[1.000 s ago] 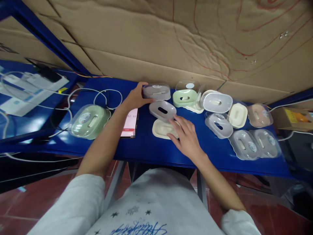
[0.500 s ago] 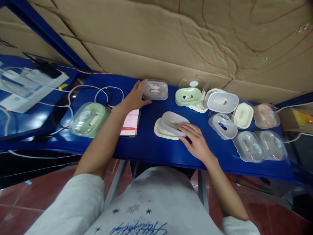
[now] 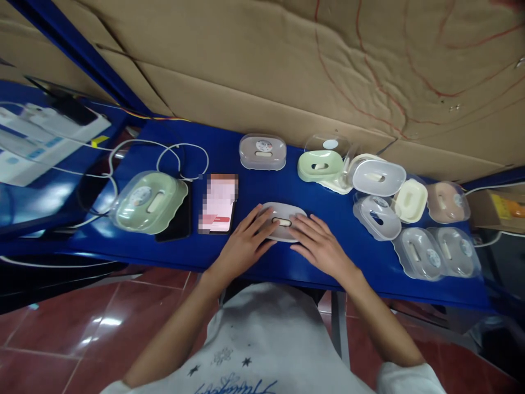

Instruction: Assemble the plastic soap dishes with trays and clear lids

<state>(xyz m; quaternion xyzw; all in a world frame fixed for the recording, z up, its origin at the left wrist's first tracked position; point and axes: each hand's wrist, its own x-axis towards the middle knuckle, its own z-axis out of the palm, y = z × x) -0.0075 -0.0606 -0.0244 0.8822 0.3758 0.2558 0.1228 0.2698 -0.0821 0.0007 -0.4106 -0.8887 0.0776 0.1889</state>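
Between my hands, near the front of the blue table, lies a grey oval soap dish (image 3: 283,210). Something cream shows through its middle slot. My left hand (image 3: 248,238) grips its left end, fingers over the rim and thumb at the near side. On the opposite end my right hand (image 3: 318,241) holds it the same way, fingers reaching over the top. The cream tray under the dish is hidden. Behind them stands a grey soap dish with a clear lid (image 3: 262,156). A phone (image 3: 219,210) with a lit, partly blurred screen lies left of my left hand.
At left, a lidded green soap dish (image 3: 150,202) rests partly on a dark flat object (image 3: 178,227), near white cables (image 3: 164,143). On the right are an open green dish (image 3: 320,164), a cream tray (image 3: 410,200) and several grey dishes (image 3: 420,254). Cardboard (image 3: 246,71) lines the back.
My left hand has left the lidded grey dish at the back and come down to the dish in front. That dish, tilted on its cream tray before, now lies level, covering it.
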